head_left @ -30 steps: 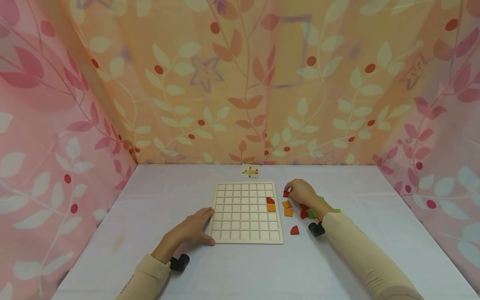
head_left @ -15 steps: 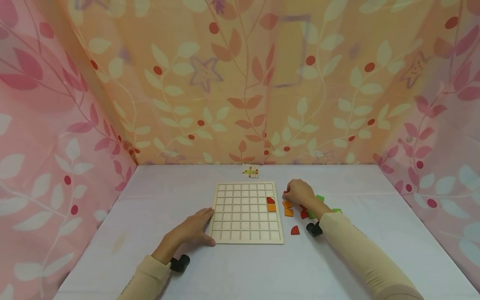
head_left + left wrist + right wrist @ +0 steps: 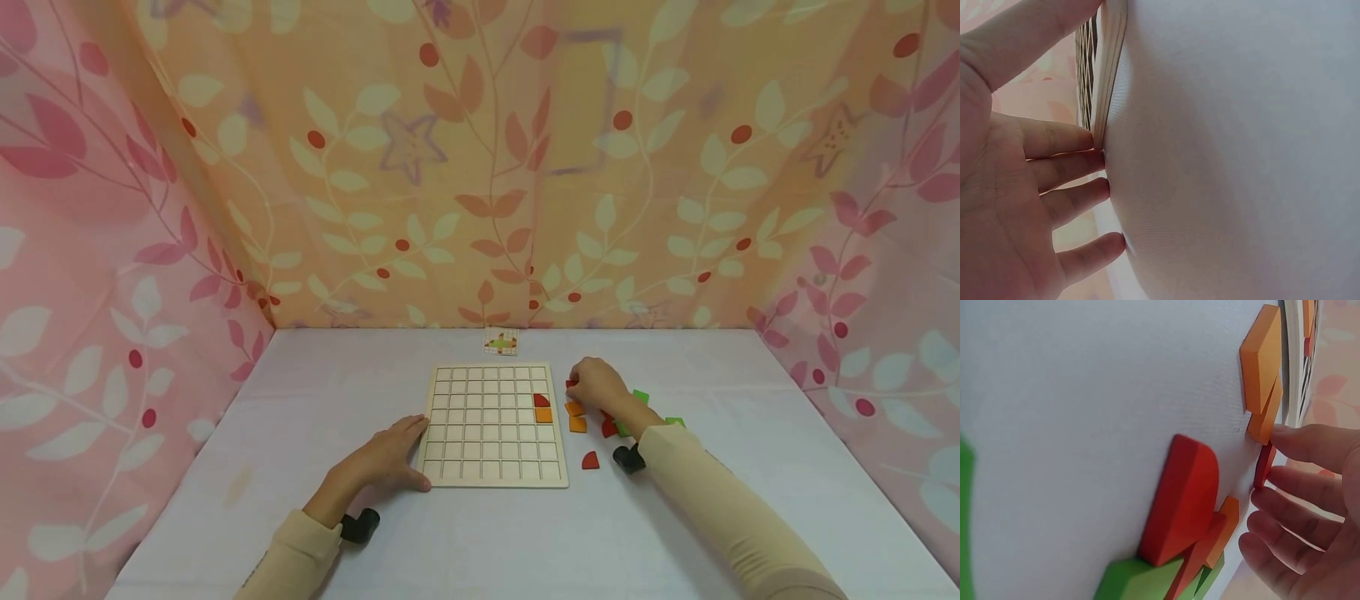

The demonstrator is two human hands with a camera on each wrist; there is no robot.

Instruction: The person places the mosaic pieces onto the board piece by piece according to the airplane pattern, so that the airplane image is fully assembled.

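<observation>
My left hand (image 3: 386, 456) rests at the left edge of a wooden grid board (image 3: 495, 483), thumb at the near corner. In the left wrist view its fingers are extended, one fingertip against the board's edge (image 3: 1109, 75). My right hand (image 3: 603, 388) is just right of the board. The right wrist view shows its thumb and forefinger pinching a small red piece (image 3: 1264, 464) low on the table; its exact shape is mostly hidden. Two orange squares (image 3: 577, 424) lie beside that hand. On the board sit a red quarter-circle (image 3: 541, 401) and an orange square (image 3: 543, 415).
A small pattern card (image 3: 501, 342) lies behind the board. Right of it, partly under my right wrist, are red quarter-circles (image 3: 609, 428) and green pieces (image 3: 640, 397). A lone red quarter-circle (image 3: 590, 460) lies nearer. Floral cloth (image 3: 487, 167) walls the table on three sides.
My right hand has shifted only slightly at the red piece, its fingers drawing closer around it. The left hand and the board have stayed in place.
</observation>
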